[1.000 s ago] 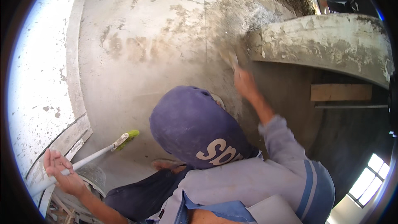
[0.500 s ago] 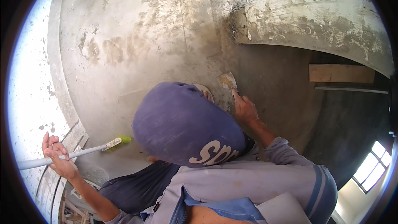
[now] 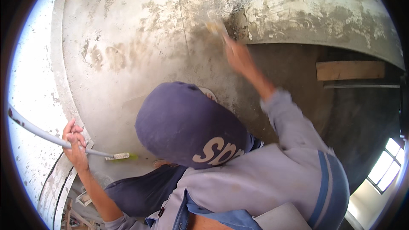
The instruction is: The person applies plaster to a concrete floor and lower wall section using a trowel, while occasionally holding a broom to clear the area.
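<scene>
My left hand (image 3: 76, 147) is closed around the pale grey handle of a long-handled brush (image 3: 44, 134). Its white head (image 3: 117, 156), with yellow-green bristles, lies low over the grey floor. In my right hand (image 3: 239, 57) is a scraper (image 3: 216, 28), its flat blade blurred by motion. The blade is over the stained grey cement surface (image 3: 128, 30), close to the end of a curved, plaster-smeared panel (image 3: 319, 15); whether it touches the surface cannot be told. A rounded purple cloth form (image 3: 187, 123) fills the middle and hides what lies beneath.
A wooden board (image 3: 350, 70) and a thin pale strip (image 3: 362, 86) lie in the dark area at right. A white speckled ledge (image 3: 36, 102) curves along the left. Wooden pieces (image 3: 79, 217) are at lower left, a window (image 3: 385, 164) at lower right.
My right hand has swung forward and slightly left with the scraper, arm stretched further. My left hand has moved right and up, and the brush handle now slopes the other way.
</scene>
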Tool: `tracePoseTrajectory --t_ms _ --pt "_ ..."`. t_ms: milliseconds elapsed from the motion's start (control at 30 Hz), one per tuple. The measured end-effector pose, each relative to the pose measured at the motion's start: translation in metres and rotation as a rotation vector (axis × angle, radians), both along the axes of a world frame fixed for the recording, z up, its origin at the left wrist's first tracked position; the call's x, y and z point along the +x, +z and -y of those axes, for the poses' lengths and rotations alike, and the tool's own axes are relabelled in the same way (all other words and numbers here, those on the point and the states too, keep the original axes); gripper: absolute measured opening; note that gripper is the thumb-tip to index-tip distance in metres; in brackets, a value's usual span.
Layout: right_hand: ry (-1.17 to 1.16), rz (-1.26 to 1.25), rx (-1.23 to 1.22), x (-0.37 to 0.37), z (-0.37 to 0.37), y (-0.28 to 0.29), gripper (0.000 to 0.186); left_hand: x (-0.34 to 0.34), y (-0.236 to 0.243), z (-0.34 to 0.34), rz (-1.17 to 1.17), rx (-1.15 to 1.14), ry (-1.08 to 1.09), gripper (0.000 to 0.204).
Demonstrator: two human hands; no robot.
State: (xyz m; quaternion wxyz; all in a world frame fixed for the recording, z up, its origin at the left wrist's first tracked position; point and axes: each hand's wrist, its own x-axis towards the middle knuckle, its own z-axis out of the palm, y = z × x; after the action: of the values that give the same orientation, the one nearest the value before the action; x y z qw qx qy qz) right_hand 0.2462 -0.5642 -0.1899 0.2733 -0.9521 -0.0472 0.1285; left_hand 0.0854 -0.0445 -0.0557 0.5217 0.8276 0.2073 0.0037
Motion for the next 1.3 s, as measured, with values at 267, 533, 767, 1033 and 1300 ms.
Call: tracePoseTrajectory --t_ms 267,533,767,1033,1300 --pt "-0.116 -0.266 -0.206 -0.183 0.056 0.001 0.041 -0.017 0.000 -0.005 -0.010 0.014 0.023 0.062" --pt "-0.261 0.143 -0.135 0.056 -0.005 -0.053 0.042 -0.009 0.016 0.007 0.024 0.011 0.029 0.064" --pt "-0.160 -0.048 -0.141 -0.079 0.001 -0.018 0.045 -0.043 0.024 -0.019 0.059 0.078 0.159 0.062" --pt "-0.261 -0.044 -0.111 -0.064 -0.009 -0.040 0.046 -0.037 0.029 -0.011 0.047 0.055 0.113 0.062" --pt "-0.275 0.181 -0.076 0.097 -0.021 -0.054 0.040 -0.035 0.028 -0.010 0.064 0.038 0.091 0.061"
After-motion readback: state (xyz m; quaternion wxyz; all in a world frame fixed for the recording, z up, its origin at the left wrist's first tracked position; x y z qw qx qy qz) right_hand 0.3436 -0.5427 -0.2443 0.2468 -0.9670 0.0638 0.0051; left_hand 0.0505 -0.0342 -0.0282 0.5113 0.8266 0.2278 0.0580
